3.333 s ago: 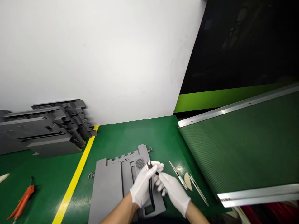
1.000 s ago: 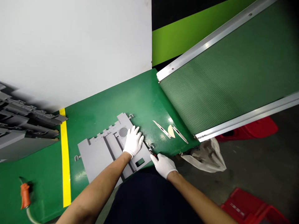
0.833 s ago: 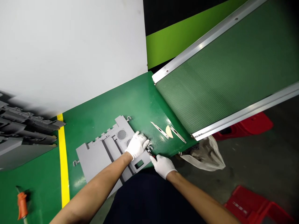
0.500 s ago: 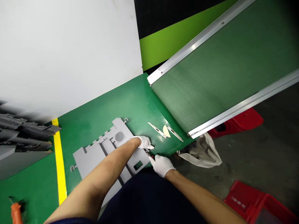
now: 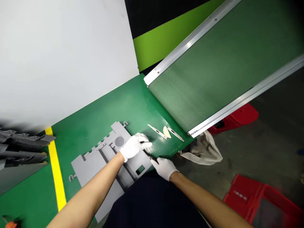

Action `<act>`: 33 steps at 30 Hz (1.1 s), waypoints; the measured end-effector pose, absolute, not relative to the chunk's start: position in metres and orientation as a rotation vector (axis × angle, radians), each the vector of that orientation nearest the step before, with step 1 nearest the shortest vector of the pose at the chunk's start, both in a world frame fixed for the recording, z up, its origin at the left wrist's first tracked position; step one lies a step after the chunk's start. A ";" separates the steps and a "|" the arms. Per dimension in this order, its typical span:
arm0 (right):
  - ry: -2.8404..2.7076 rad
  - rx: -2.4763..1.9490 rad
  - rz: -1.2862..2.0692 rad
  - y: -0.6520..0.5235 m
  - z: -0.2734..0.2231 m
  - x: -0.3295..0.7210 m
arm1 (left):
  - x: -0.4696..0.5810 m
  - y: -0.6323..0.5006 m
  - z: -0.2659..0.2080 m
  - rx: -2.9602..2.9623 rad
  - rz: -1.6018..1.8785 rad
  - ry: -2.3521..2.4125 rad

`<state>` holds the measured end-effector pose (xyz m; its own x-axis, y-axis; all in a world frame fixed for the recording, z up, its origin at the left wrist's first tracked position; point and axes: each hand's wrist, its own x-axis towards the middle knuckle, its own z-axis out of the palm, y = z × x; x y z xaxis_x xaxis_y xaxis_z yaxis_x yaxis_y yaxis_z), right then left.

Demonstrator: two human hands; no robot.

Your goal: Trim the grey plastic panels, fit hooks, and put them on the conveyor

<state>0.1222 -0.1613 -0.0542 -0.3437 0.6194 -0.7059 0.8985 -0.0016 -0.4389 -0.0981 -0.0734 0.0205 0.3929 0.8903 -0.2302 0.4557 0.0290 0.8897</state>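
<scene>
A grey plastic panel (image 5: 92,169) with slots, a round perforated patch and hooks at its ends lies on the green tabletop (image 5: 114,104), partly under my left forearm. My white-gloved left hand (image 5: 135,146) is over its right part, fingers bent and apart with nothing visible between them. At the panel's right corner, my gloved right hand (image 5: 164,167) is closed round a small red-handled tool that looks like nippers (image 5: 152,159). Most of the tool is hidden by the hand; its metal tip is by the panel edge. Dark specks lie beside the panel.
Two narrow pale strips (image 5: 157,131) and a cream half-round piece (image 5: 166,132) lie near the sloping green conveyor (image 5: 201,85). A white sack (image 5: 204,152) hangs below. Grey panels (image 5: 21,148) stand at left beyond yellow tape (image 5: 56,171). Red stools (image 5: 247,196) are on the floor.
My left hand has drawn back left from the panel's right edge, over the panel, and its fingers have spread. My right hand stays at the corner with the tool. The view has shifted slightly.
</scene>
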 end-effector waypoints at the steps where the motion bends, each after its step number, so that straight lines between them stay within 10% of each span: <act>1: 1.961 1.601 -1.287 -0.161 -0.053 0.123 | -0.098 -0.068 0.024 1.530 0.533 1.318; 14: 1.622 2.019 -1.499 -0.170 -0.046 0.184 | 0.106 -0.068 -0.021 1.159 0.188 1.222; 24: 1.860 1.832 -1.559 -0.113 -0.039 0.128 | -0.158 -0.018 -0.024 1.263 0.475 2.418; 33: 1.987 1.586 -1.433 -0.034 -0.051 -0.017 | -0.236 -0.031 -0.049 1.304 0.369 2.356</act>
<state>-0.0168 -0.0342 -0.0512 -0.3917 0.6220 -0.6780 0.8395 -0.0600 -0.5401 -0.2360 -0.0315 -0.0489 -0.4718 0.8507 -0.2317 0.7394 0.5249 0.4217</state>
